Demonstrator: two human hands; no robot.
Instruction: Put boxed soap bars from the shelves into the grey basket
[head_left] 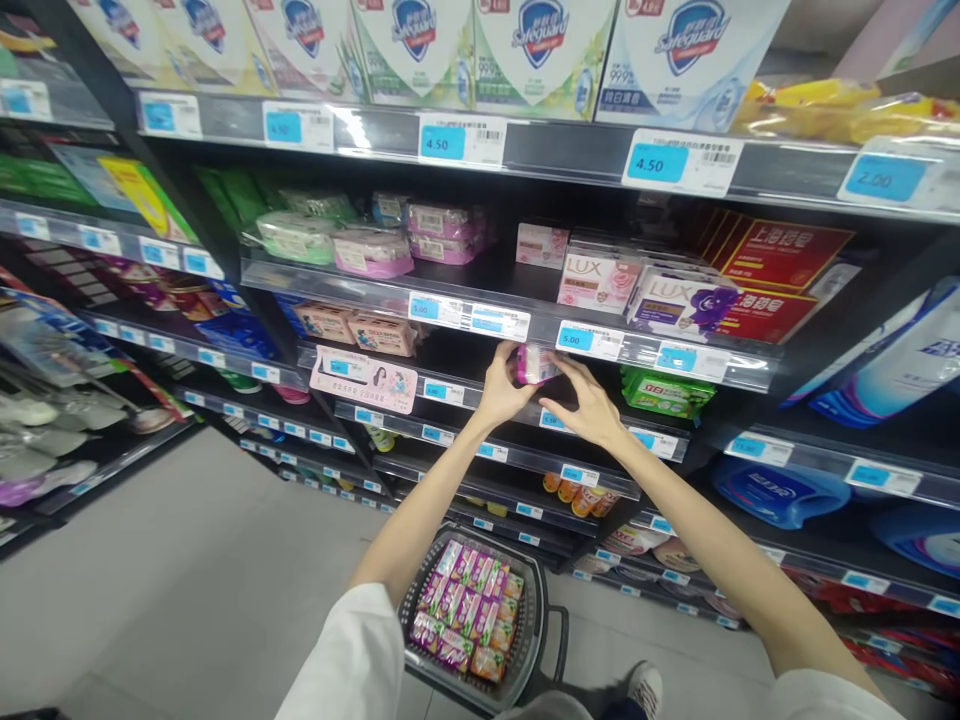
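Observation:
Just under a shelf lip, my left hand (504, 390) is closed around the left end of a small purple-and-white wrapped soap pack (533, 364). My right hand (590, 404) is at the pack's right end, fingertips close to or touching it and the thumb held apart below. Both hands reach into a lower shelf level. Boxed pink soaps (382, 334) sit left of my hands on that level, and green packs (667, 392) lie to the right.
Below my arms, a dark basket (534, 640) on the floor holds several purple and orange packs. Lux soap boxes (596, 280) and red boxes (784, 250) stand on the shelf above. Price-tagged shelf edges (375, 140) run across. A shoe (646, 688) is near the basket.

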